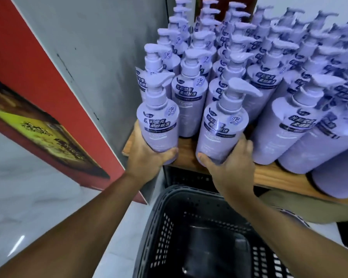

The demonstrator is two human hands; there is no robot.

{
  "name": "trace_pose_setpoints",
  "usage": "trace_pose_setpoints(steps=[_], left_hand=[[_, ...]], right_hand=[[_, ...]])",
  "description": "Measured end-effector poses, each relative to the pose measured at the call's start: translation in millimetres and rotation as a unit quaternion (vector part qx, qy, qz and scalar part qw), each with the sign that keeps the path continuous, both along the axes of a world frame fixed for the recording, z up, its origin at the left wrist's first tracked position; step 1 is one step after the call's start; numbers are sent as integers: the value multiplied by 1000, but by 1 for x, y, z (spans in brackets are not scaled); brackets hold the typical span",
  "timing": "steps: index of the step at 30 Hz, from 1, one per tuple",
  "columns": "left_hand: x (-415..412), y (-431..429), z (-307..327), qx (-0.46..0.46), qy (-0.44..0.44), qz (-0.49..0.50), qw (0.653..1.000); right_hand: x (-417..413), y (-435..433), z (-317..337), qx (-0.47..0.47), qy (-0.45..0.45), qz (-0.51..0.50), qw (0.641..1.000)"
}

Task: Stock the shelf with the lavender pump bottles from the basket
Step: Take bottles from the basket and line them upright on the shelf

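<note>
Black basket sits nearest, at six o'clock under both forearms, and no bottle shows in the part of it in view. At twelve o'clock from it, the left hand grips the foot of the left lavender bottle, thumb across the front. The right hand holds the right lavender bottle the same way, at three o'clock of the first. Both bottles stand nearly upright over the front lip of the wooden shelf; whether their bases touch the board I cannot tell. Stocked rows fill the shelf from twelve round to three o'clock.

To finish well, I would push each base fully onto the board before loosening the fingers, so that nothing overhangs. Lower them rather than slide them, since a shove could topple the row behind. Keep labels forward and nozzles turned like the neighbours'. The left bottle needs care beside the grey panel at nine o'clock.
</note>
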State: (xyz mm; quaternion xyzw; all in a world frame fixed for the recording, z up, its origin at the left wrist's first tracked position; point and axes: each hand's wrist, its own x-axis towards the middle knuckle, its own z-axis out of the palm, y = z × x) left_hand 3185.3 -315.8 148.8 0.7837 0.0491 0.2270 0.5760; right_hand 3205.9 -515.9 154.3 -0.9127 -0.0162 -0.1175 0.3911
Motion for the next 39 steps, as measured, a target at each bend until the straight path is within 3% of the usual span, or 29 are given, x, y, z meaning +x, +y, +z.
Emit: trace_pose_setpoints(steps=[8,11,15,19,22,25,32,35,39], left_hand=[[-9,-14,15,18,81,75,994],[-11,-23,24,16,97,120,988],[-9,-29,39,33,63,187,980],[-6,-25,42,58,72,186,978],[-8,-17,41,57,81,183,978],[-10,-1,39,42,73,151,985],[-11,35,49,36,97,82,991],[-11,41,49,45,120,71,989],[-19,29,42,86,132,133,978]], right_hand=[[1,-4,20,39,98,21,994],[3,-8,28,144,100,62,983],[5,-4,34,142,74,57,985],[7,-1,29,88,19,47,995],[3,3,33,98,13,58,993],[0,11,32,120,42,105,986],[8,39,34,71,111,184,974],[0,52,35,74,90,162,980],[-12,69,43,93,35,84,991]])
